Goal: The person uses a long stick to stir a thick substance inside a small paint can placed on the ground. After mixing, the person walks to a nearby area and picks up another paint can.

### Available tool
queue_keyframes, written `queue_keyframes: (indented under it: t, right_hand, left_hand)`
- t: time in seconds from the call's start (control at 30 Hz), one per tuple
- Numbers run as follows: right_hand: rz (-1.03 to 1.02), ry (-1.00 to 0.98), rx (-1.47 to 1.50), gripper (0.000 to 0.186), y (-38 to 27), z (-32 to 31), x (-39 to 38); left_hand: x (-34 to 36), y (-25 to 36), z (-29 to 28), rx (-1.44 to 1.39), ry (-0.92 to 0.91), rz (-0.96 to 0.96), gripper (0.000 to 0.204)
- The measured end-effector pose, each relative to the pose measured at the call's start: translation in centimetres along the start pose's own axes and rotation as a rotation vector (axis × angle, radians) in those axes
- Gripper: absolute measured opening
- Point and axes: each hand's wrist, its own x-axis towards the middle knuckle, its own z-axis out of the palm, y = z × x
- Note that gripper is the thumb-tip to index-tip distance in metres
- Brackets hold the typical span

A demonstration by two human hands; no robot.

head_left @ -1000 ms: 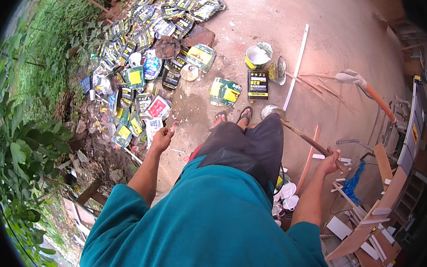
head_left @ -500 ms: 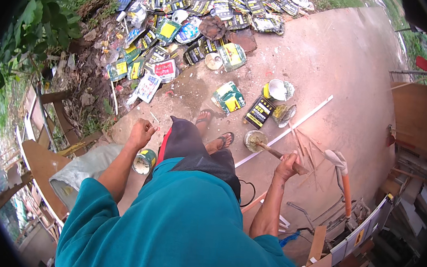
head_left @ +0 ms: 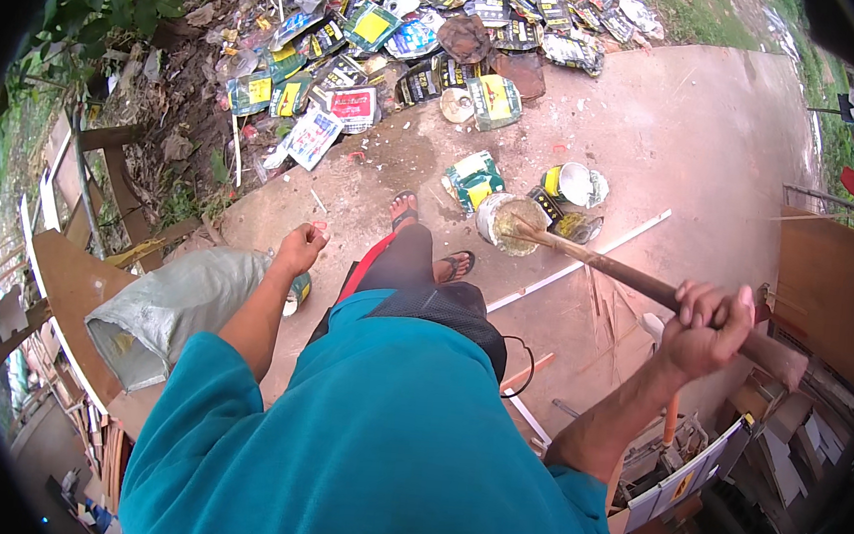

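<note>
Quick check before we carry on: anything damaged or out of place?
Yes: tins lie in a heap at the edge of the concrete, crushed flat. Also, the wooden handle in the right hand ends in a crusty, can-shaped head, an improvised-looking tool.

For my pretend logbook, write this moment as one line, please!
right hand: grips wooden-handled tool; left hand: partly curled; litter heap: ahead

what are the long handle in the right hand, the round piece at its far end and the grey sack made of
Handle: likely wood, dull brown, slightly uneven along its length. Round piece: pale, coarse, matte face, perhaps hardened cement or plaster, unsure which. Grey sack: probably plastic, faintly glossy, with stiff creases and a mouth standing open.
</note>
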Motion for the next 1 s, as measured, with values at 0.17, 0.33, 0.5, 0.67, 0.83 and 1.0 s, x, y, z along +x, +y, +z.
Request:
queue_keyframes:
  t: [0.17, 0.33, 0.5, 0.67, 0.83, 1.0]
  right_hand:
    - [0.278, 0.017, -0.063, 0.033, 21.9, 7.4, -0.4]
    - [0.389, -0.051, -0.106, 0.028, 32.2, 9.6, 0.8]
    - [0.263, -0.042, -0.149, 0.031, 26.9, 5.0, -1.9]
    - [0.242, 0.041, -0.159, 0.033, 20.1, 5.2, -4.8]
    - [0.172, 0.01, -0.101, 0.033, 10.3, 11.1, -2.5]
    - [0.072, -0.015, -0.072, 0.038, 3.7, 11.7, -1.0]
  left_hand:
    - [-2.9, -0.8, -5.5, -0.136, 0.085, -0.016, 0.037]
    - [-6.5, -7.6, -8.7, -0.207, 0.252, -0.161, 0.036]
    - [-6.9, -16.2, -4.8, -0.184, 0.062, -0.485, 0.042]
    - [-3.5, -17.5, -2.6, 0.006, -0.113, -0.403, 0.044]
    - [2.9, -10.7, -5.2, -0.16, -0.01, -0.156, 0.04]
    - [5.4, -6.1, -5.4, -0.327, 0.044, -0.089, 0.037]
